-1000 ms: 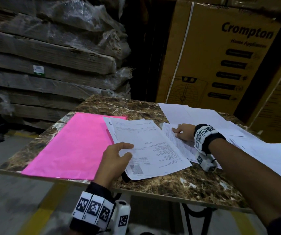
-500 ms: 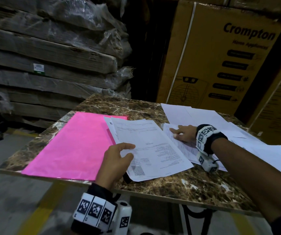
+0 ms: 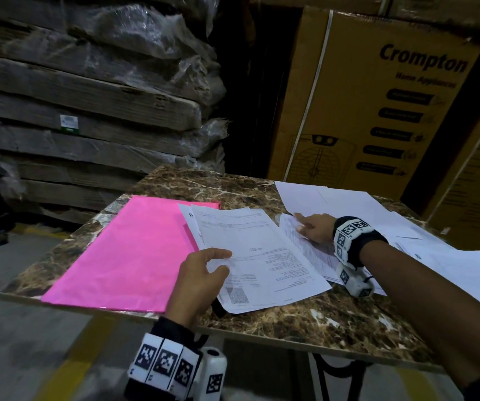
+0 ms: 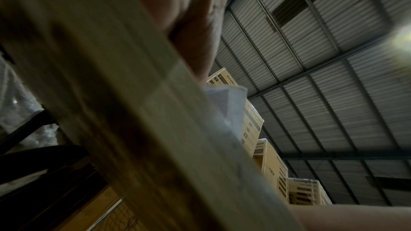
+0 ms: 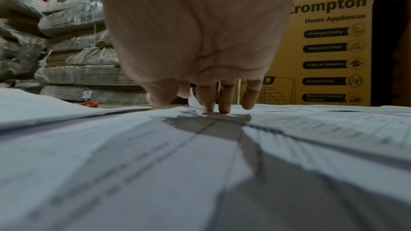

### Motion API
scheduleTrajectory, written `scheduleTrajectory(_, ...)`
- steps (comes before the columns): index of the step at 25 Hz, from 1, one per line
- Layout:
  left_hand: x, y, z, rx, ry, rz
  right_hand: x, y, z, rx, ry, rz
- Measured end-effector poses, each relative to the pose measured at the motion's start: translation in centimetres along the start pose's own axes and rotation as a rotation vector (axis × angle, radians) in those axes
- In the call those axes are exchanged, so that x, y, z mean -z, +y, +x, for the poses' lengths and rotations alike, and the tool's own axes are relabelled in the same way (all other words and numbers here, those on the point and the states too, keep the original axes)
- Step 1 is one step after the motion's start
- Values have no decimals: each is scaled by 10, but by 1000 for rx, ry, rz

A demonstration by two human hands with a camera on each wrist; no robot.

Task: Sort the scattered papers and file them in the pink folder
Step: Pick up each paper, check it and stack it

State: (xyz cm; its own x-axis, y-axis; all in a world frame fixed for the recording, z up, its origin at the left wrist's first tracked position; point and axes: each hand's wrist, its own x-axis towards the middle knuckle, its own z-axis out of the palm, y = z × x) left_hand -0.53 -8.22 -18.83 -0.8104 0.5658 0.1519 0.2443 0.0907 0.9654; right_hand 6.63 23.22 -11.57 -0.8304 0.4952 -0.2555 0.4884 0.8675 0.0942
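The left hand grips a small stack of white printed papers by its near edge, thumb on top, w/ the stack partly over the flat pink folder on the brown marble bench. The right hand presses straight fingertips on another white printed sheet just beside it. More white loose sheets lie spread on the bench's right side.

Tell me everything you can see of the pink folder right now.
The pink folder is a plain, bright pink, thin sheet-like cover, lying flat and closed on the left of the marbled table. The printed sheets pinched by the left hand overlap its right edge.
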Motion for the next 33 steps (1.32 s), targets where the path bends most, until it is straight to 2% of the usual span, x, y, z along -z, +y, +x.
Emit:
scheduleTrajectory(4,0,1,0,-1,6,13,-2,3,4,-36,104,53)
scheduleTrajectory(7,0,4,-1,-1,4,22,0,8,2,2,218,97)
scheduleTrajectory(10,1,4,-1,-1,5,29,11,1,-14,60,485,124)
scheduleTrajectory(15,1,4,-1,-5,1,20,27,-23,-54,259,987,349)
scheduleTrajectory(19,0,2,0,4,0,-8,35,-45,-91,432,1204,617)
scheduleTrajectory(23,1,2,2,-20,0,51,41,-56,-122,352,1262,1156)
scheduleTrajectory(25,1,3,4,-28,-3,46,41,-44,-125,245,1296,1428)
scheduleTrajectory(27,3,3,2,-26,-10,32,31,-27,-124,81,1254,1623)
scheduleTrajectory(30,3,1,4,-41,2,31,-1,-11,-121,-176,1096,1690)
scheduleTrajectory(33,1,0,4,-52,28,-24,-33,-15,-126,-307,961,1667)
